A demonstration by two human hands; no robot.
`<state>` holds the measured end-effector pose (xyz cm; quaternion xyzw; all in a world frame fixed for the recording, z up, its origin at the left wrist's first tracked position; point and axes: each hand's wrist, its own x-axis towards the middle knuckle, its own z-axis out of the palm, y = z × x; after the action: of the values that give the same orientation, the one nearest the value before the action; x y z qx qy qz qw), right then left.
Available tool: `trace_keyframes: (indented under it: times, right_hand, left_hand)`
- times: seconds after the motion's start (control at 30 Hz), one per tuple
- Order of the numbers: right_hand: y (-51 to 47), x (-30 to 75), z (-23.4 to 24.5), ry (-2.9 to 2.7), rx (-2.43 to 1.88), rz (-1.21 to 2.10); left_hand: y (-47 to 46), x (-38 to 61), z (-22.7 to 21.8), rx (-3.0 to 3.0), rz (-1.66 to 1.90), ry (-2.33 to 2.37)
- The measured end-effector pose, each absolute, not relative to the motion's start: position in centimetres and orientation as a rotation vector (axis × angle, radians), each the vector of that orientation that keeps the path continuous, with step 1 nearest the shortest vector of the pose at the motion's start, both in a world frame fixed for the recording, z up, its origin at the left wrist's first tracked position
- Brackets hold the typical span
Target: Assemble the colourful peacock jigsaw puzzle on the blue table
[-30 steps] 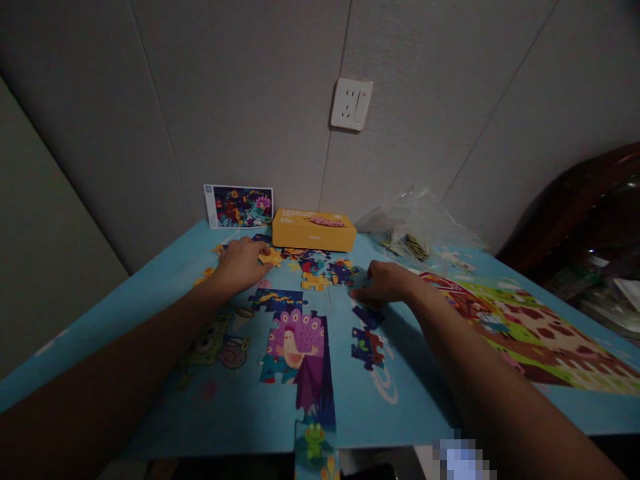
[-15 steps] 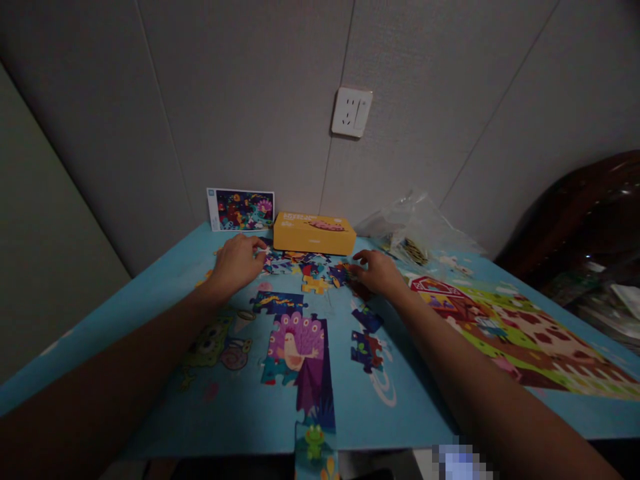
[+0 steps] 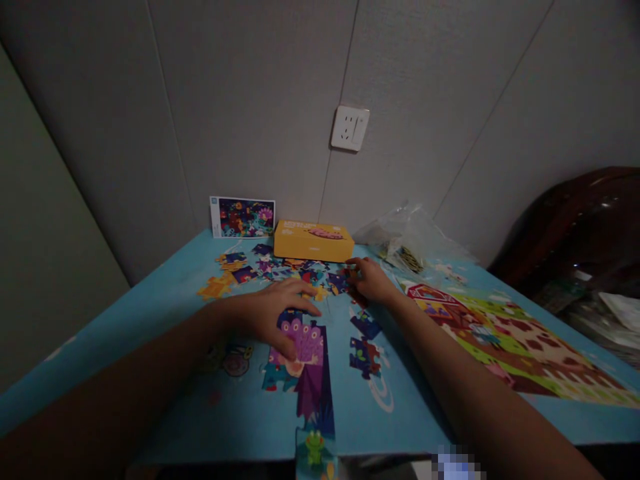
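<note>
My left hand (image 3: 283, 310), fingers spread and empty, hovers over a joined puzzle section (image 3: 313, 343) with a pink-purple peacock. Farther back, my right hand (image 3: 371, 280) has its fingers bent at the right edge of the heap of loose puzzle pieces (image 3: 310, 273). A dark puzzle piece (image 3: 357, 295) shows beneath its fingers, partly hidden by the hand. Just nearer than that hand lie a dark blue piece (image 3: 366, 325) and a joined pair with red-brown and a green leaf (image 3: 364, 357). The frog piece (image 3: 315, 448) joins the section's near end, over the table edge.
A yellow box (image 3: 313, 241) and a picture card (image 3: 245, 218) stand at the wall. Yellow and dark pieces (image 3: 217, 285) lie at back left. A clear plastic bag (image 3: 405, 233) sits at back right, behind a farm puzzle (image 3: 520, 333). The tabletop (image 3: 170, 287) is blue.
My left hand has come from the heap toward me and right, over the peacock section, its fingers spreading. My right hand stays by the heap. The view has tilted slightly up.
</note>
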<state>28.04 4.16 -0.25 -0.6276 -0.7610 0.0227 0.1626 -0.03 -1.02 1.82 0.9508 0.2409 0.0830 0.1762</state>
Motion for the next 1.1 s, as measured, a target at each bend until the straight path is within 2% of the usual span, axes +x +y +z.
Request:
trace_keyframes:
  times: [0.17,0.33,0.5,0.67,0.83,0.9,1.0,1.1]
  right_hand:
    - [4.1,28.1,0.0,-2.075,-1.836,0.102]
    - [4.1,27.9,0.1,-2.010,-1.848,0.091]
    - [3.8,27.7,0.6,-1.838,-1.858,0.037]
    - [3.3,27.2,1.1,-1.668,-1.678,-0.036]
    - [2.3,25.6,1.1,-1.722,-1.438,0.090]
    - [2.0,25.0,1.0,-1.785,-1.402,0.146]
    - [1.8,24.6,0.7,-1.848,-1.420,0.231]
    - [2.0,24.8,0.4,-1.832,-1.470,0.259]
  left_hand:
    - [-2.1,0.4,2.3,2.663,-0.023,0.713]
    - [-3.3,1.1,2.6,2.672,-0.066,0.566]
    - [-2.7,0.8,2.1,2.673,-0.019,0.690]
    - [-1.3,0.3,1.7,2.659,0.002,0.744]
    - [-0.7,-0.1,1.3,2.631,0.007,0.723]
    - [-0.4,-0.1,1.1,2.626,0.129,0.693]
    - [0.8,-0.3,1.1,2.580,0.602,0.752]
    - [2.8,-1.5,1.3,2.364,1.147,1.236]
